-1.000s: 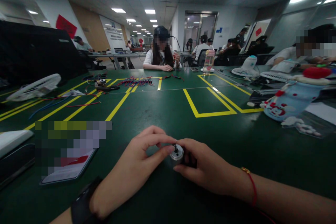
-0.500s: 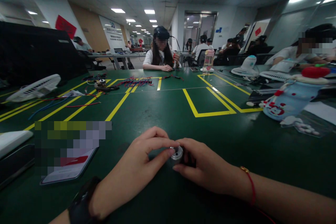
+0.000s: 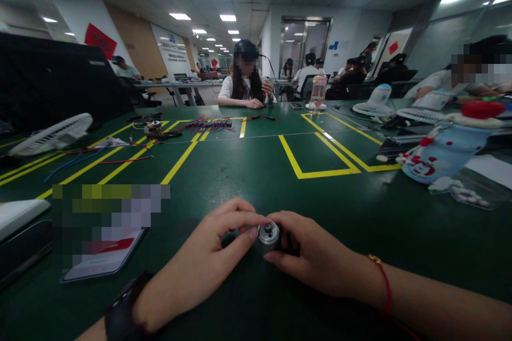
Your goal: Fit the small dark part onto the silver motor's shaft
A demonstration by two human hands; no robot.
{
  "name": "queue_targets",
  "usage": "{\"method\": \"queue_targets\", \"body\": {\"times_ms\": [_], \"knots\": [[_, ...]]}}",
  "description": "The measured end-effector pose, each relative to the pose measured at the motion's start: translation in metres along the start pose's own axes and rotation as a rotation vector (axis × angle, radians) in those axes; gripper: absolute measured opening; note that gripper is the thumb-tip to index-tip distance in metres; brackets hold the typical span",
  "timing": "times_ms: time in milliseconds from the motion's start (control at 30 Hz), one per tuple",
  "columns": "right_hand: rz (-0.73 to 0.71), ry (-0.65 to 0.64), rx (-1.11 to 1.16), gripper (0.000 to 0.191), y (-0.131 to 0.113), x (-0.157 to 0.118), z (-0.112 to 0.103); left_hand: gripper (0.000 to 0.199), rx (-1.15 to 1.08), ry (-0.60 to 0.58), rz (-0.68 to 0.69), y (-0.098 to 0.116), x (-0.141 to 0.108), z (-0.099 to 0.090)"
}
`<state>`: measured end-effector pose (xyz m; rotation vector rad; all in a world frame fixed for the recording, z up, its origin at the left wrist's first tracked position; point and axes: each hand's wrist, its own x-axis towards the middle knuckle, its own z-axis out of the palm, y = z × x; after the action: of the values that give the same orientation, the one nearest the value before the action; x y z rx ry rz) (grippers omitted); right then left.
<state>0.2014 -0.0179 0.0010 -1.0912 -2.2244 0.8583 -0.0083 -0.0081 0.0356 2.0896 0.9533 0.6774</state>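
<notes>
The metal cylinder [image 3: 268,236] sat at twelve o'clock from its handler, the right hand [image 3: 306,250] grasping its three-o'clock side. To my eye, it could have twisted or slipped if that hold slackened under a push. The left hand [image 3: 226,245] was loose, pinching nothing; its thumb [image 3: 251,235], at the top post [image 3: 268,227] a second earlier, had drawn back toward nine o'clock.

Metal cylinder [image 3: 268,244]: one
Left hand [image 3: 218,238], right hand [image 3: 308,249]: two, one on each side of the cylinder
White fans [image 3: 60,134]: three, one left of the cylinder, two right
Clear bottle [image 3: 318,96]: one, beyond the cylinder
Blue cup [image 3: 448,149]: one, right of the cylinder
Red bracelet [image 3: 387,287]: one, right of the cylinder
</notes>
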Motion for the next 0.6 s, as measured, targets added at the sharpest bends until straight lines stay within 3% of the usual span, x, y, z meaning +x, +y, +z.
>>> {"method": "queue_targets", "body": {"times_ms": [367,600], "knots": [[0.025,-0.002,0.025,0.034,0.000,-0.001,0.000,0.022,-0.025,0.104,-0.060,-0.013,-0.003,-0.006],[0.043,0.005,0.012,0.035,-0.002,-0.003,-0.001,0.017,-0.278,0.213,-0.340,-0.041,-0.001,-0.011]]}}
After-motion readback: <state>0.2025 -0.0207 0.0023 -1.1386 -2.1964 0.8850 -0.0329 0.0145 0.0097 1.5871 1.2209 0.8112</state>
